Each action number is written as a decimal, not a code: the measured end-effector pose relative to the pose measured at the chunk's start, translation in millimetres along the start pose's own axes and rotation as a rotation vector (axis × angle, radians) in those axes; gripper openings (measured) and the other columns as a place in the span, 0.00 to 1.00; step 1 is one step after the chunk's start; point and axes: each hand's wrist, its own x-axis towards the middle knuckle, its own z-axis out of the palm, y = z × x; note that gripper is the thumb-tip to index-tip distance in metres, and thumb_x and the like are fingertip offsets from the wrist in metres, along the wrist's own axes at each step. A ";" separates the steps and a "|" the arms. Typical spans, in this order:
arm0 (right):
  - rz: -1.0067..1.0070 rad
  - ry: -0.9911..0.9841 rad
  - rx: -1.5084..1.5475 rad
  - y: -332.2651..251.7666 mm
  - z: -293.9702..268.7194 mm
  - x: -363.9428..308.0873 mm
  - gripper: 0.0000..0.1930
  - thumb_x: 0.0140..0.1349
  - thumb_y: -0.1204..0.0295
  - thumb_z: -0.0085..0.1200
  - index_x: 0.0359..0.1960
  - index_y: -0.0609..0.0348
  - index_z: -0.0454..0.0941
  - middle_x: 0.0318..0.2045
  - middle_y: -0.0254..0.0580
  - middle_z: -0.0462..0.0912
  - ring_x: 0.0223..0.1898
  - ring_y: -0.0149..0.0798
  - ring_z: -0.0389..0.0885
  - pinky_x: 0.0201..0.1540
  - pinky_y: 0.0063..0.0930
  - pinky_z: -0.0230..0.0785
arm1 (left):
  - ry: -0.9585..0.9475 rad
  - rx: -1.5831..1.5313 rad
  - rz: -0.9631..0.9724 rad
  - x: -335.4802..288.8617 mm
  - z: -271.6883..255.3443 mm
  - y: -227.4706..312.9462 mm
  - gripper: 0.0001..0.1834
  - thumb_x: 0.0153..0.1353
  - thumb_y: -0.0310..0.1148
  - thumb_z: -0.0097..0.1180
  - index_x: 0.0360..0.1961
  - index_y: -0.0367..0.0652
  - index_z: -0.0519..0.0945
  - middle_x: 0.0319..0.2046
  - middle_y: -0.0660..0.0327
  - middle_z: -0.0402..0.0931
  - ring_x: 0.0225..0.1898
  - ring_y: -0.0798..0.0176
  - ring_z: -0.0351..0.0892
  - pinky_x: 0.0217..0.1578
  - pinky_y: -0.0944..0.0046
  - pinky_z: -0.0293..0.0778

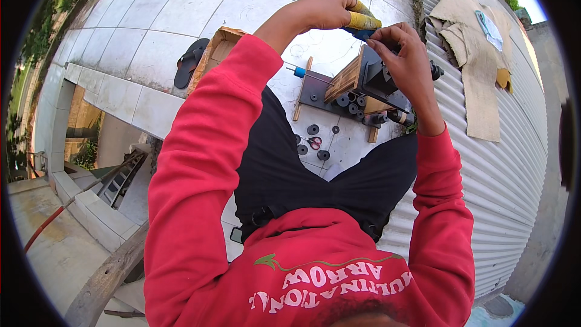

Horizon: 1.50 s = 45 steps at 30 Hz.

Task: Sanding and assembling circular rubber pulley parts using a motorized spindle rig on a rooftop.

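While the left hand (330, 9) grips a small blue piece (359, 33) at one o'clock, the right hand (404, 54) sits just beside it.
Yellow coverings (364, 22) wrap some left fingertips; the right thumb and forefinger close to a narrow gap, though whether they pinch the piece I cannot tell. Toward half past one stands a wood-and-black device (345, 82).

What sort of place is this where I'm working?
Probably an outdoor terrace or rooftop: there's a pale tiled floor in daylight, corrugated sheeting like roofing alongside it, and greenery beyond the tiles' edge.
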 end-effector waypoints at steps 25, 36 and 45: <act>0.146 -0.188 0.233 25.3 -11.2 31.8 0.15 0.59 0.67 0.74 0.34 0.58 0.77 0.27 0.26 0.74 0.30 0.22 0.68 0.33 0.21 0.62 | 0.016 0.074 -0.056 3.9 -0.4 -1.1 0.21 0.70 0.31 0.62 0.63 0.40 0.83 0.47 0.60 0.88 0.47 0.70 0.84 0.54 0.69 0.76; 0.228 -0.328 0.410 23.4 -30.2 34.5 0.14 0.62 0.72 0.71 0.45 0.63 0.82 0.37 0.35 0.83 0.34 0.25 0.79 0.34 0.19 0.70 | -0.096 0.063 -0.021 -0.5 -5.3 -5.0 0.22 0.70 0.32 0.64 0.63 0.37 0.82 0.47 0.61 0.86 0.46 0.70 0.82 0.52 0.67 0.76; 0.335 -0.255 0.564 14.8 -34.9 29.9 0.14 0.73 0.67 0.61 0.54 0.63 0.81 0.34 0.36 0.86 0.35 0.27 0.86 0.42 0.22 0.79 | -0.189 0.057 -0.039 -0.4 -9.0 7.1 0.24 0.71 0.31 0.62 0.66 0.37 0.78 0.47 0.59 0.85 0.48 0.70 0.79 0.54 0.68 0.72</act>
